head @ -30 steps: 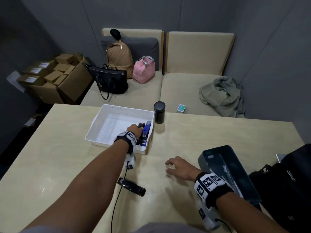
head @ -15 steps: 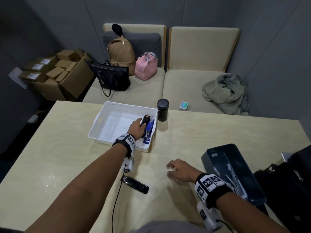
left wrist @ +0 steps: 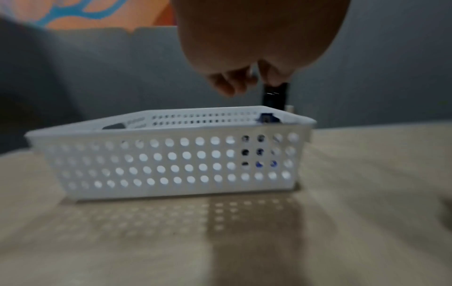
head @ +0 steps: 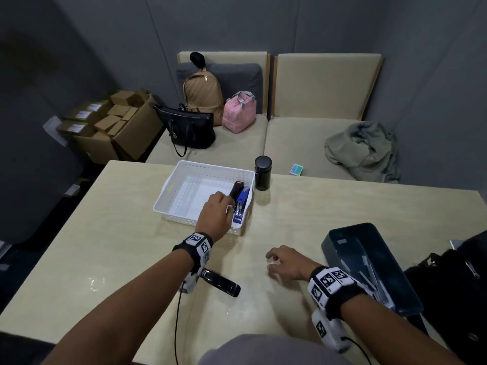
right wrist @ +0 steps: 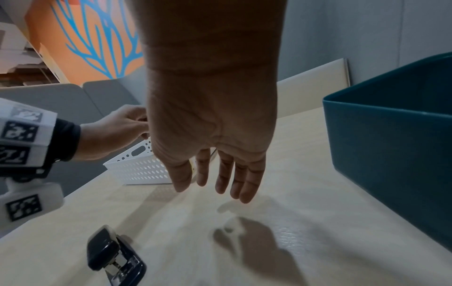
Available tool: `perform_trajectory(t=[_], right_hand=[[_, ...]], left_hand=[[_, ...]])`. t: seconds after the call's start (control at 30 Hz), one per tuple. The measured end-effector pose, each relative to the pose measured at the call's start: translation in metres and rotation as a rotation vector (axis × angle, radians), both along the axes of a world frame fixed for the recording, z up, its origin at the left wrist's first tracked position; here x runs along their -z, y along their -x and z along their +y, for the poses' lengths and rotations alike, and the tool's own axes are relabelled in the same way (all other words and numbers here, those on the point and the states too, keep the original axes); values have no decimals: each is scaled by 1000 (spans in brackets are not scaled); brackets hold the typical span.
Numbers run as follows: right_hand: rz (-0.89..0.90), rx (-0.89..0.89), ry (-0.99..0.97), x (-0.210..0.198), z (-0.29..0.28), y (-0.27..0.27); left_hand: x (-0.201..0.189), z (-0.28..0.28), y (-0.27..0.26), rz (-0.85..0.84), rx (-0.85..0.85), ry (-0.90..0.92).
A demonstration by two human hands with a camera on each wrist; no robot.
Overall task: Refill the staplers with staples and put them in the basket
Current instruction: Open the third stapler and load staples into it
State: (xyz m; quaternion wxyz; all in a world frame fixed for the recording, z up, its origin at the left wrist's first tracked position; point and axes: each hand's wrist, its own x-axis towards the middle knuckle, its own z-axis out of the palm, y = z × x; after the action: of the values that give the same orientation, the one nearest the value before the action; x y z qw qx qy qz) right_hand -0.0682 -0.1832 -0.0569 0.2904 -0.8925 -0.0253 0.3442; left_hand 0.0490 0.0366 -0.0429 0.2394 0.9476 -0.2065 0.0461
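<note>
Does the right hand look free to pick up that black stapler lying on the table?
Probably yes: the right hand is open and empty, and the black stapler lies just to its left with bare table between.

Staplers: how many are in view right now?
3. A blue stapler lies in the white basket; a black stapler beside it is in the left hand; another black stapler lies on the table.

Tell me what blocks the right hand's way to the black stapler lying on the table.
Nothing visible does. The right hand hovers open over bare table, and the black stapler lies to its left, near the front edge. Only the left forearm passes above the stapler's far end, reaching to the basket.
</note>
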Motion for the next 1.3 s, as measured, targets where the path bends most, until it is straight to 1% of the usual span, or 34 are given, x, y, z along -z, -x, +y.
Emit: perform_trajectory(t=[0.03,0.07,0.1,0.17,0.23,0.27,0.3,0.37,0.47,0.53,0.6,0.7,0.77,0.83,0.9,0.93,1.0,1.1,1.17,1.23,1.3], right_hand=[[-1,-8,5,-1,-1,1],[-1,-15,12,-1,-3,2],[-4,-19,19,-1,-5,3],[-9,-14,27,-2,-11,6],[-4,-4,38,-1,-18,10],[4,2,44,0,-21,12],[13,7,48,1,-24,15],[30,21,46,3,-28,21],[53,35,26,4,-30,28],[52,40,-12,5,-29,32],[33,32,-35,4,-26,36],[-25,-41,66,3,-24,40],[-35,-38,107,3,-29,41],[13,-20,36,2,-36,42],[70,-49,-73,-5,-40,42],[57,-59,-92,-8,-40,41],[-9,-62,-60,-11,-38,38],[-58,-36,6,-7,-36,37],[-67,-11,74,-2,-40,40],[-79,39,115,3,-47,46],[-79,52,122,6,-52,49]], left_hand=[[-3,-2,11,-23,90,-28],[-5,-3,23,31,192,-65],[-6,-3,35,132,292,-127],[-2,2,55,330,469,-346],[7,12,72,448,611,-589],[12,16,79,475,678,-685],[17,21,84,467,739,-769],[24,23,91,388,794,-838],[19,6,95,279,779,-775],[11,-15,99,233,764,-695],[3,-39,102,232,733,-588],[-7,-69,106,276,673,-420],[-12,-83,109,272,676,-393],[-14,-91,113,253,710,-431],[-13,-94,115,240,726,-488],[-13,-95,116,241,727,-502],[-12,-93,114,261,708,-480],[-10,-84,110,276,666,-414],[-8,-73,106,283,601,-319],[-8,-60,100,332,512,-225],[-8,-45,93,397,458,-185]])
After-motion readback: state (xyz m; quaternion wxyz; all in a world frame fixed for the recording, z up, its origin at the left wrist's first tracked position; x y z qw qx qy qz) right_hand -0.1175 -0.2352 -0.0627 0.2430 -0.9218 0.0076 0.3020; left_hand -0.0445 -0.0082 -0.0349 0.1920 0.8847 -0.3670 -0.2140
